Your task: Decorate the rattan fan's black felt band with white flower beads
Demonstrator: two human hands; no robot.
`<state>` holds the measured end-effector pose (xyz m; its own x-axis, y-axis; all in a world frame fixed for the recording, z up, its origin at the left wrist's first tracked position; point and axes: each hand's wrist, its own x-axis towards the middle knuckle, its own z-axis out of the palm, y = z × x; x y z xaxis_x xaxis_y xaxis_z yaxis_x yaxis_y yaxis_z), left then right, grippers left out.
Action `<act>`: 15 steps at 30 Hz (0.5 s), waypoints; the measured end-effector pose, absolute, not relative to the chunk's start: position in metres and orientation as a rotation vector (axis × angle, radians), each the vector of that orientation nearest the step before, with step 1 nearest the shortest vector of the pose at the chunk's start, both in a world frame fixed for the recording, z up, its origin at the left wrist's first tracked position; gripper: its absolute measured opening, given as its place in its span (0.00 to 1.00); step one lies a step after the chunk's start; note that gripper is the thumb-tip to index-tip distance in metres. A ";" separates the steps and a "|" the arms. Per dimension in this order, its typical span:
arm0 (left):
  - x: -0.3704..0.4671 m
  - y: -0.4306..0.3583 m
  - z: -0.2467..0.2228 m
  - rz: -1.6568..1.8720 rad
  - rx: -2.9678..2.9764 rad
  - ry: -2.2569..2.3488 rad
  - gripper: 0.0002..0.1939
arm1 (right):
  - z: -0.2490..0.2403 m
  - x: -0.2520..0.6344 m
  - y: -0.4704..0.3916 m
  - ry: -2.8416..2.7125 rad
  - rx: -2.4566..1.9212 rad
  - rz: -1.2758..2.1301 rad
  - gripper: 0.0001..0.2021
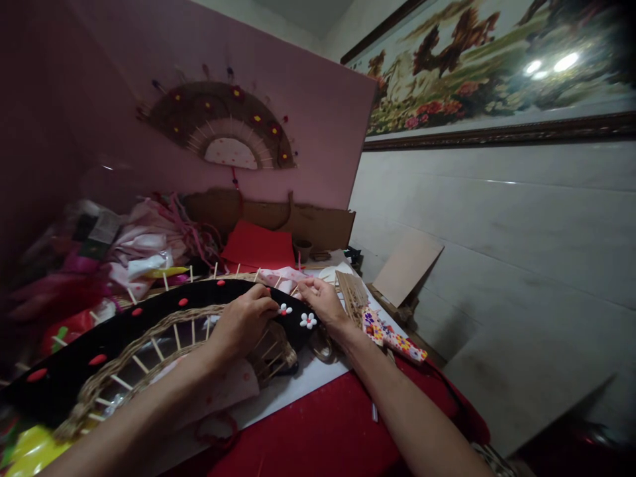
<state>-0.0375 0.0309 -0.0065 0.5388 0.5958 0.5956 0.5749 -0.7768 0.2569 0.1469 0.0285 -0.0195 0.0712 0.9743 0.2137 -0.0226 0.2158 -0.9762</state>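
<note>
A large fan-shaped craft piece [163,309] lies across the table, with a black cloth band, braided cord edging and pale wooden sticks. Red oval dots sit along the band. Near its right end are two white-petalled flowers with red centres, a flower [308,320] that looks whole and a smaller flower [285,309]. My left hand [246,317] bends over the band, its fingertips pinched together beside the smaller flower; whatever they hold is hidden. At the fan's upper right edge, by a stick tip, my right hand [322,301] is closed in a pinch on something too small to name.
Red paper sheets [258,246] and a small brown pot [303,250] lie behind the fan. To the right are a bundle of thin sticks [352,295] and a flower-patterned strip [395,339]. Pink fabric and bags [144,238] pile up left. A finished-looking fan [218,122] hangs behind.
</note>
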 end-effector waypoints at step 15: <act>-0.047 0.028 -0.005 1.173 2.926 0.964 0.15 | -0.019 0.146 0.028 -1.191 -1.046 1.077 0.18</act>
<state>-0.0465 0.0284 -0.0046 0.5782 0.4611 0.6731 0.5710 -0.8180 0.0698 0.1464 0.0280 -0.0193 0.0599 0.9830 0.1737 -0.0745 0.1780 -0.9812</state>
